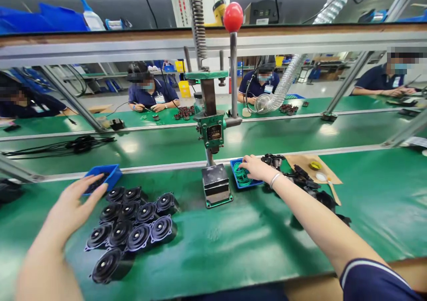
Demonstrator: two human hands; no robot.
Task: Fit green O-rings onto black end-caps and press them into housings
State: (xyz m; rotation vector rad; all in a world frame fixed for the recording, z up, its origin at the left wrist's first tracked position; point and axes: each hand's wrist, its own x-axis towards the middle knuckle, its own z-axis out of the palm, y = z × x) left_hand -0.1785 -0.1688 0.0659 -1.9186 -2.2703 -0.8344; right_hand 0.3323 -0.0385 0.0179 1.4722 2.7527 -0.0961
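My left hand (75,203) reaches over a blue bin (115,174) at the left, its thumb and fingers apart. Small dark parts (96,184) lie in that bin, partly covered by the hand. At the centre right, my right hand (256,167) dips into a blue tray (247,185) of thin green rings (240,174). Its fingers are bent together among the rings; exactly how many they grip is hidden. Between the hands stands a hand press (213,132) with a red ball-topped lever (233,18). Several round black housings (138,236) stand grouped near my left hand.
Black parts (302,178) lie beside and behind my right forearm. Brown paper (328,169) holds a yellow-rimmed tub (314,165) and a brush (333,192). A metal rail (160,164) crosses behind the press. Several co-workers sit beyond the far bench (147,136).
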